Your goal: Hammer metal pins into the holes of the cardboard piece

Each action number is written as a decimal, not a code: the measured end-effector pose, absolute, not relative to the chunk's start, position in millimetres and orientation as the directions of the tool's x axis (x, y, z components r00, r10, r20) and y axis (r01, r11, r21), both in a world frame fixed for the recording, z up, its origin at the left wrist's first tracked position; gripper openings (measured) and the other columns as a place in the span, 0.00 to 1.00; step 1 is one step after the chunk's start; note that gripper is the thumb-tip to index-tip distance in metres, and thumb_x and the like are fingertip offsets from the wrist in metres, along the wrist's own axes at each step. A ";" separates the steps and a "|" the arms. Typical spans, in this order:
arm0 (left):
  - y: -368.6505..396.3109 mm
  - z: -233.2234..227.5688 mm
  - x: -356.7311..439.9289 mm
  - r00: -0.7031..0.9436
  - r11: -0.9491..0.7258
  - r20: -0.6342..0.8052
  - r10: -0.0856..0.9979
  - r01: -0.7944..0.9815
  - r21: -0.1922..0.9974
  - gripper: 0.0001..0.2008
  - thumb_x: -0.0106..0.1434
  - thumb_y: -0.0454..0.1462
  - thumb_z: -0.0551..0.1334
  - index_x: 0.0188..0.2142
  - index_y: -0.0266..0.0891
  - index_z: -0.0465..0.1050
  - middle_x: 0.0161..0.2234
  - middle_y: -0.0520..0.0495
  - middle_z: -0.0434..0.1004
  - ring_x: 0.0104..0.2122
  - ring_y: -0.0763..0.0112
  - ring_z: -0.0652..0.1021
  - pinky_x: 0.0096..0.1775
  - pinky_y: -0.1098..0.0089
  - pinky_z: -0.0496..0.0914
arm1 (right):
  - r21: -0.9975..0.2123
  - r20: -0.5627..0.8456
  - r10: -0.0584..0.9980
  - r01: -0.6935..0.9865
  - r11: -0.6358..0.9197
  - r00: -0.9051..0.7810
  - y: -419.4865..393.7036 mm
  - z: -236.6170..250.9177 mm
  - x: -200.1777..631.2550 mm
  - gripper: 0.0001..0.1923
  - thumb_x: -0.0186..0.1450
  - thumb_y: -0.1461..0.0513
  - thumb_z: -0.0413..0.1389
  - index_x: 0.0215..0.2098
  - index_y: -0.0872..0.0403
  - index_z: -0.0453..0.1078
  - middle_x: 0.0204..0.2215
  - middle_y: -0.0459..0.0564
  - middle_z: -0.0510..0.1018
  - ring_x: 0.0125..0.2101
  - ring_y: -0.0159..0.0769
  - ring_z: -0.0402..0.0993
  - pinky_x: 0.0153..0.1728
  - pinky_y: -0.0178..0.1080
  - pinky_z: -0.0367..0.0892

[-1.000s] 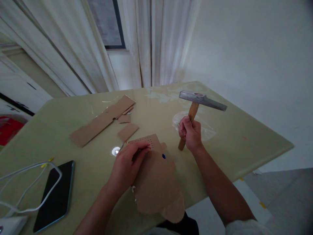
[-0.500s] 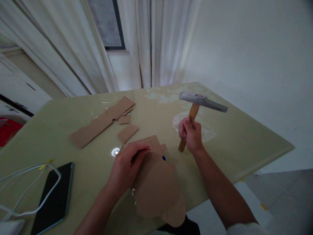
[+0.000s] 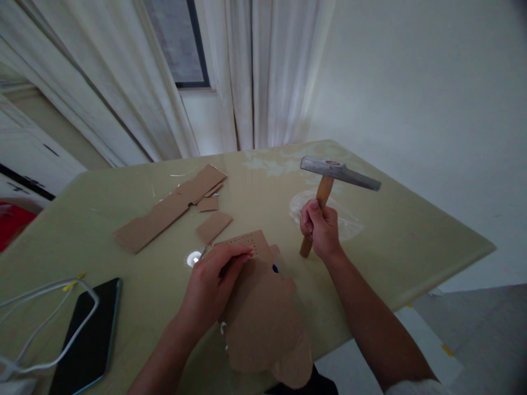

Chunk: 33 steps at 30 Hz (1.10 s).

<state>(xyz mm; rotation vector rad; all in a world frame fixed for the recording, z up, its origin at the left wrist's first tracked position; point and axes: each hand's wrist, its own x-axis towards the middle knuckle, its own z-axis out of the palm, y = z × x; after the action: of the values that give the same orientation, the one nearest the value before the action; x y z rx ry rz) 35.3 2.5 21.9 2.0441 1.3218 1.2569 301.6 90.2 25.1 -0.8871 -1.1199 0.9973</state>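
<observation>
A hammer (image 3: 325, 189) with a wooden handle and a grey metal head is gripped in my right hand (image 3: 321, 227). Its head is raised above the table, over a crumpled clear plastic bag (image 3: 349, 224). My left hand (image 3: 216, 277) rests on a cut cardboard piece (image 3: 263, 323), thumb and fingertips pinched together beside rows of small punched holes. Whatever sits between those fingertips is too small or hidden to make out. A dark blue spot (image 3: 275, 268) shows at the cardboard's right edge.
A long cardboard strip (image 3: 164, 215) and a small cardboard offcut (image 3: 214, 226) lie beyond my left hand. Beside them is a bright white round spot (image 3: 194, 259). A dark tablet (image 3: 88, 334) with a white cable (image 3: 93, 299) lies at left. The table (image 3: 411, 247) ends near the wall.
The view has shifted very slightly. Both hands, the hammer and the cardboard keep nearly the same places.
</observation>
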 end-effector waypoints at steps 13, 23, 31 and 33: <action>1.0 22.5 33.4 0.157 -0.500 0.496 0.854 0.512 0.699 0.08 0.77 0.36 0.67 0.47 0.49 0.87 0.42 0.52 0.92 0.40 0.67 0.89 0.45 0.69 0.82 | -0.938 0.280 0.952 -0.174 0.299 0.126 90.2 24.3 301.6 0.37 0.65 0.32 0.67 0.22 0.50 0.65 0.13 0.35 0.55 0.12 0.23 0.49 0.13 0.32 0.43; 1.6 23.6 34.9 0.151 -0.487 0.485 0.861 0.519 0.703 0.08 0.76 0.37 0.66 0.46 0.47 0.88 0.42 0.49 0.93 0.39 0.64 0.90 0.45 0.66 0.84 | -0.940 0.269 0.953 -0.176 0.291 0.138 90.8 23.7 301.6 0.37 0.65 0.31 0.67 0.21 0.50 0.65 0.13 0.36 0.55 0.12 0.23 0.48 0.13 0.32 0.43; 1.8 22.9 35.8 0.147 -0.492 0.491 0.859 0.503 0.710 0.08 0.76 0.36 0.67 0.47 0.48 0.88 0.43 0.51 0.93 0.41 0.66 0.90 0.45 0.69 0.84 | -0.943 0.274 0.953 -0.159 0.293 0.131 88.8 26.3 301.1 0.37 0.65 0.31 0.66 0.21 0.50 0.64 0.13 0.36 0.56 0.12 0.23 0.49 0.13 0.32 0.43; 2.1 21.7 35.8 0.142 -0.489 0.491 0.860 0.506 0.711 0.08 0.76 0.36 0.67 0.47 0.48 0.87 0.43 0.52 0.93 0.41 0.67 0.90 0.45 0.70 0.83 | -0.941 0.277 0.952 -0.164 0.296 0.128 89.1 25.7 301.1 0.37 0.66 0.32 0.66 0.21 0.50 0.64 0.13 0.36 0.55 0.12 0.23 0.49 0.13 0.32 0.43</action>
<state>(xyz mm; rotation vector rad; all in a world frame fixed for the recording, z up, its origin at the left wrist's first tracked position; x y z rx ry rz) 35.8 2.1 21.7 2.0499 1.3114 1.2886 301.1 89.1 25.7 -0.9124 -1.1270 1.0019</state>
